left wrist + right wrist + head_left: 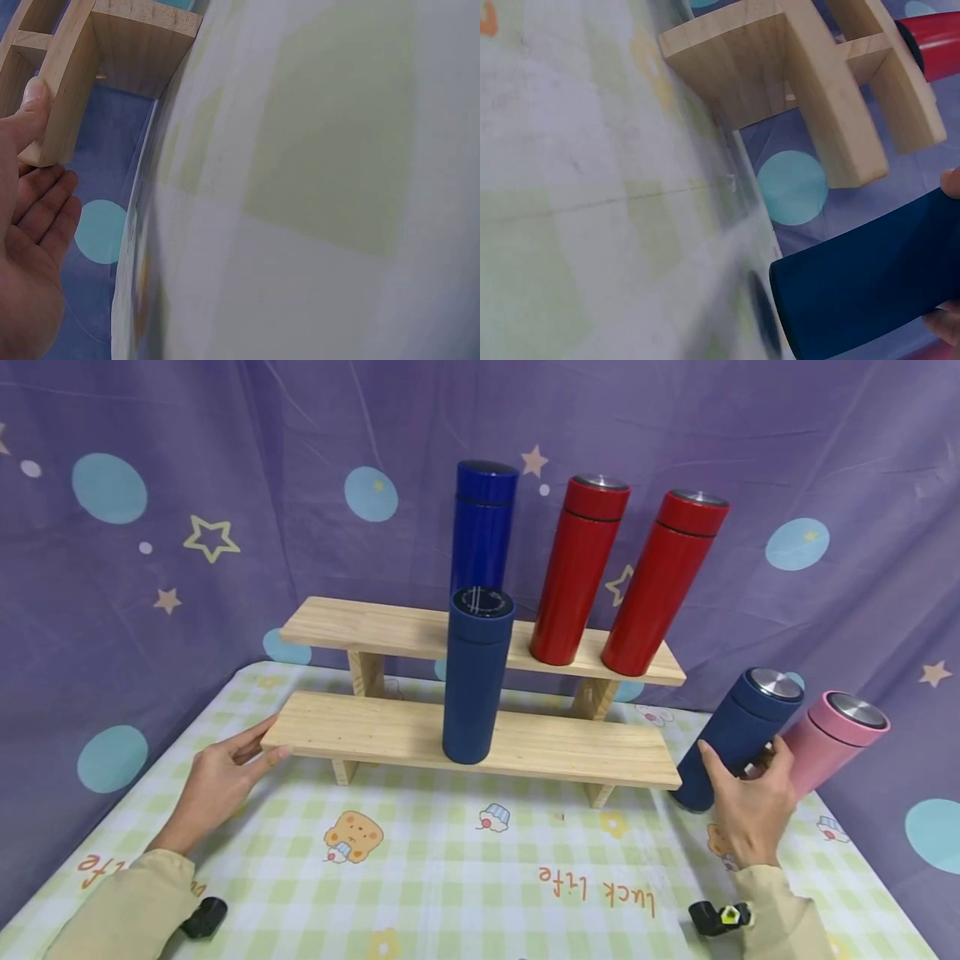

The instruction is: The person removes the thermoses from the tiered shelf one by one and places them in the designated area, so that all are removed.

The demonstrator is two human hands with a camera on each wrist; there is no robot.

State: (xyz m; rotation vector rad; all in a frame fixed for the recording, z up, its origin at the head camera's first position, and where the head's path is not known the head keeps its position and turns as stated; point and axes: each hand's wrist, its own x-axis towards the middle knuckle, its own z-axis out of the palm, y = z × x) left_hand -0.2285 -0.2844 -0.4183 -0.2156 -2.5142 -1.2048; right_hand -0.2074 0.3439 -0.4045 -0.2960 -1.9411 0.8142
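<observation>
My right hand grips a dark blue thermos bottle beside the right end of the two-tier wooden shelf. In the right wrist view the bottle seems slightly above the tablecloth, with a shadow under its base. At the shelf's other end, my left hand holds the lower board, thumb against it in the left wrist view, fingers around its end. A second dark blue thermos stands upright on the lower tier. On the upper tier are a bright blue thermos and two red thermoses.
A pink thermos stands just right of my right hand, partly hidden by it. The checked tablecloth spreads in front of the shelf. Behind hangs a purple curtain with stars and dots.
</observation>
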